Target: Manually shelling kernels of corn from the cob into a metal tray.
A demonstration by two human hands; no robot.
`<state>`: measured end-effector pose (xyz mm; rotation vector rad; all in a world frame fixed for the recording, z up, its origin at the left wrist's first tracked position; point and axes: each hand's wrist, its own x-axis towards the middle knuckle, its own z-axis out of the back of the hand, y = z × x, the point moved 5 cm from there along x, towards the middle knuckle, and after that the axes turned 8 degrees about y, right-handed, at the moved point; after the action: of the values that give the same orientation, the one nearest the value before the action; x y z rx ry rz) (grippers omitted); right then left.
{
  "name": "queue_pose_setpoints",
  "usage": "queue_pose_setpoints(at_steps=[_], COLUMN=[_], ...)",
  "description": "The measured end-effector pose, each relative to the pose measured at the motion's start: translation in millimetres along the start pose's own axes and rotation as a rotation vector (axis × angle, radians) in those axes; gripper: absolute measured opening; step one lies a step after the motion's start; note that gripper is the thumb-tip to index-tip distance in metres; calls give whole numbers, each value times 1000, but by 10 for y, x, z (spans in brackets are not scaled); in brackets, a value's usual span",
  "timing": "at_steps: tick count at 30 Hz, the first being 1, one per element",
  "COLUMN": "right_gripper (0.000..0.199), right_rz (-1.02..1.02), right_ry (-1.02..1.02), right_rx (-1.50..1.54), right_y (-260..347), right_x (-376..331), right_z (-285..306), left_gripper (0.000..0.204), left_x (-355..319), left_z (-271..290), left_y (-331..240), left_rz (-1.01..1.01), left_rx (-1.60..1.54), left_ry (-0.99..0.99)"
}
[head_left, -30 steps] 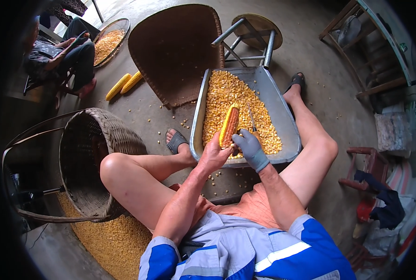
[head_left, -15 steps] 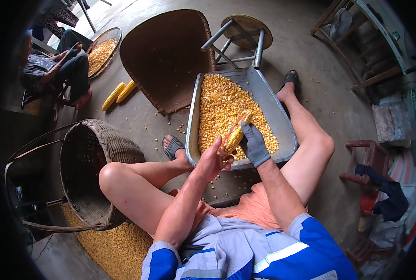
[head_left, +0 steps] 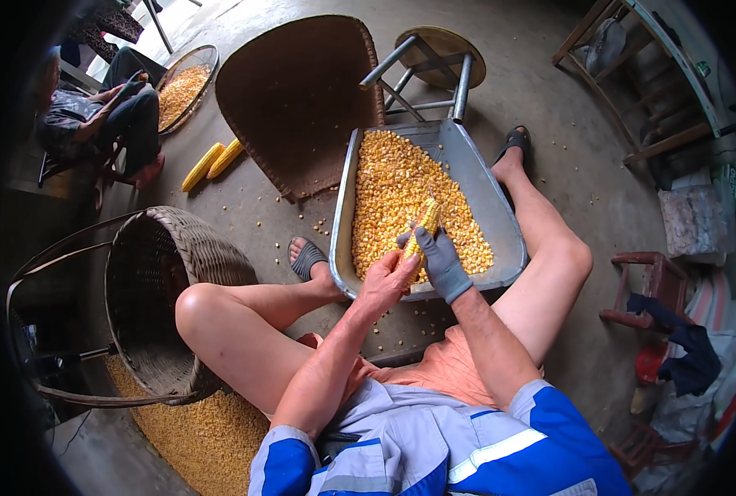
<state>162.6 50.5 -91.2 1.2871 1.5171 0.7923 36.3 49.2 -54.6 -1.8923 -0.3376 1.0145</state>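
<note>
A partly shelled corn cob (head_left: 426,218) is held between both hands, tilted with its tip pointing away from me. My bare left hand (head_left: 387,279) grips its near end. My right hand (head_left: 442,258), in a grey glove, is wrapped round the cob's side with the thumb against it. Just below lies a grey metal tub (head_left: 488,178), heaped with loose yellow kernels (head_left: 397,186). The tub's near edge lies between my knees. Part of the cob is hidden by my fingers.
A woven basket (head_left: 215,256) lies tipped at my left by spilled kernels (head_left: 198,442). Two whole cobs (head_left: 202,167), a brown woven scoop (head_left: 297,99) and a stool (head_left: 446,62) lie beyond. Another person (head_left: 95,116) sits far left near a kernel tray (head_left: 184,91). A small red stool (head_left: 649,285) stands right.
The cob has turned in my hands and now stands steeper. My right hand has shifted down and closed round it; my left hand stays at its near end.
</note>
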Motion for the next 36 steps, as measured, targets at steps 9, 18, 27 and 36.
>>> queue_pose_setpoints(at_steps=[9,18,27,36], right_gripper=[44,83,76,53], right_rz=[12,2,-170,-76], right_ry=[115,73,19,-80], right_rx=[-109,-814,-881,-810], right_y=[21,218,68,-77], right_x=[-74,-300,-291,-281], right_z=[-38,-333,-183,-88], left_gripper=[28,39,42,35], left_x=[117,125,-7,77], left_z=[64,171,172,243], left_y=[137,173,-53,67], left_rz=[-34,-125,39,-149], left_rx=[-355,-417,-14,184], left_ry=[10,-160,-111,-58])
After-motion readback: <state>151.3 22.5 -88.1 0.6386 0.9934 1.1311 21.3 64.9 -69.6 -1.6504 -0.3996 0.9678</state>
